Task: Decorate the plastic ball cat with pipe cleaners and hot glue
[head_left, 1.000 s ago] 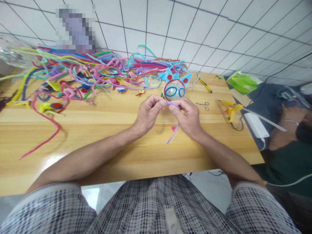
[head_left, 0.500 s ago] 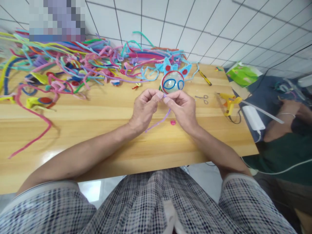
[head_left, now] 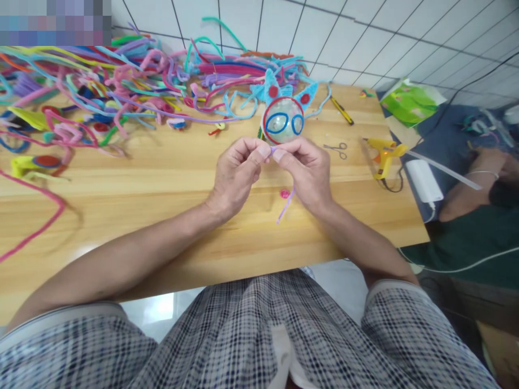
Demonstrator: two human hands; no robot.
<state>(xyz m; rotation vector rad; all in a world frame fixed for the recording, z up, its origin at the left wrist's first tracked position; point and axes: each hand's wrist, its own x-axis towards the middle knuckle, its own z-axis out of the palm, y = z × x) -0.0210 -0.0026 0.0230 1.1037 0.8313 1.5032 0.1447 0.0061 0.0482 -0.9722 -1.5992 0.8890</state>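
Note:
Both hands pinch a thin purple pipe cleaner (head_left: 286, 207) between thumbs and fingertips. My left hand (head_left: 239, 175) is closed on one end, and my right hand (head_left: 307, 172) grips it close beside. Its free tail hangs below the right hand, while the bit between the fingertips is mostly hidden. Under the hands, a small pink coil (head_left: 285, 194) lies on the table. Just beyond them stands a clear round ball (head_left: 284, 120) with a red rim, blue loops and light-blue pointed ears with red dots.
A heap of coloured pipe cleaners (head_left: 133, 92) covers the back left of the wooden table (head_left: 170, 189). To the right lie scissors (head_left: 338, 149), a yellow cutter (head_left: 343, 111) and a yellow glue gun (head_left: 385, 156) with its cord. Another person's arm (head_left: 470, 183) is at far right.
The purple tail has swung from pointing left to hanging nearer the right hand. Both hands still pinch it close together. The whole view has shifted slightly.

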